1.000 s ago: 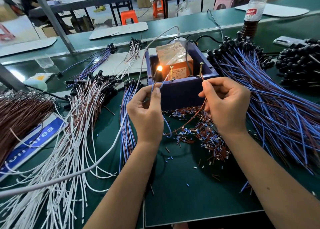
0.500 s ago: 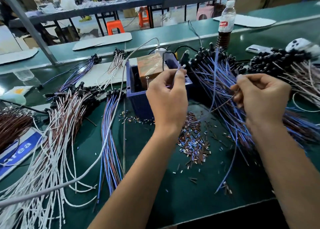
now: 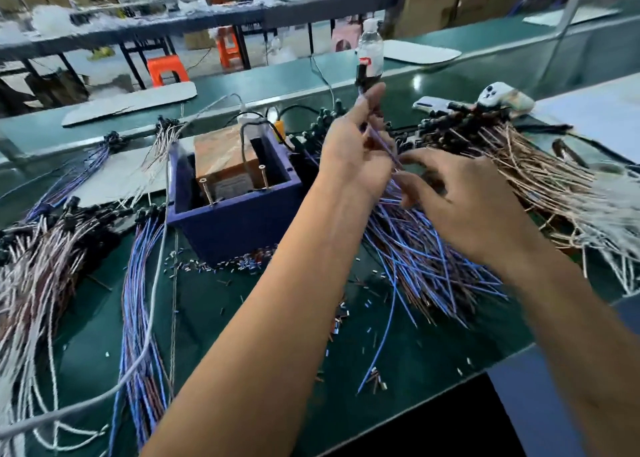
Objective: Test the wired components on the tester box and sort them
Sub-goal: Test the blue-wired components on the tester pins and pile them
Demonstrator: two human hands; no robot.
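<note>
the left hand (image 3: 356,151) is raised over the blue pile (image 3: 433,248) to the right of the tester (image 3: 235,214), thumb and forefinger pinching one blue wire (image 3: 384,146) near its top end, so that its tail hangs down into the heap and can be told from the rest; the right hand (image 3: 464,207) reaches in low beside it, fingers spread and half curled among the strands, seemingly to part them or catch the loose end, though motion blur keeps me from telling whether it grips anything; the tester stands toward the back of the desk (image 3: 214,335), open at the top with two upright pins (image 3: 261,176) at its near rim, left bare and within easy reach so a wire's ends can be touched to them; nothing rests on the pins now; heaps lie fanned on either side of the tester, presumably to keep tested and untested lots apart: a white and brown heap (image 3: 38,276) at the left edge, a blue bundle (image 3: 138,283) just left of the tester, a brown heap (image 3: 540,176) toward the far right corner; small cut sleeves (image 3: 242,261) litter the desk in front of the tester; a bottle (image 3: 370,54) stands behind, out of the way.
</note>
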